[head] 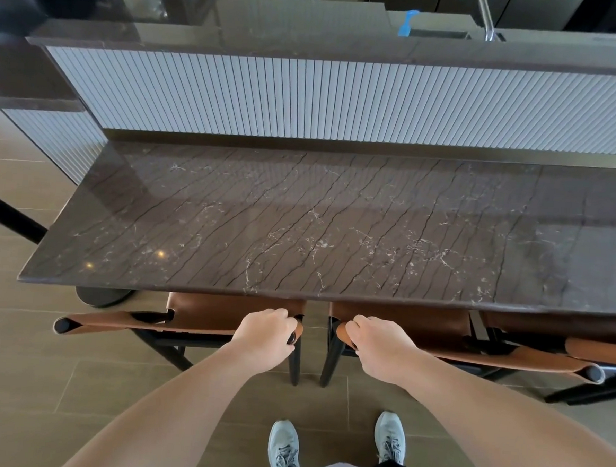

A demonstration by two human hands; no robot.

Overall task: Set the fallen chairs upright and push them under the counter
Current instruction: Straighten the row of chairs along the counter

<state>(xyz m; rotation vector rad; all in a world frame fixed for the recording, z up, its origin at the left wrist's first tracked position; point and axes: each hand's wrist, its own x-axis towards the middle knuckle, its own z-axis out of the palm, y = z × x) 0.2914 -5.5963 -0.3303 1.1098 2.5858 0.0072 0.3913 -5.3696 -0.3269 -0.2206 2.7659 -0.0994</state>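
My left hand (pixel 266 339) has its fingers curled over the right end of the top rail of the left chair (pixel 200 320), the thumb hooked beneath near the black rod end, so it grips the leather-wrapped rail. My right hand (pixel 378 349) does the same on the left end of the top rail of the right chair (pixel 437 335), fingers wrapped over the tan leather and closed on it. The two hands sit near each other at about 6 o'clock in the view, with a narrow gap between the chairs. Both chairs stand upright on black legs, their brown seats tucked beneath the near edge of the counter (pixel 299 225), which spreads dark and veined from 9 to 3 o'clock. A third chair (pixel 581 344) shows partly at 4 o'clock, also upright, seat under the edge. Below, at 6 o'clock, my pale shoes (pixel 284 446) stand on the tiled floor (pixel 38 379).
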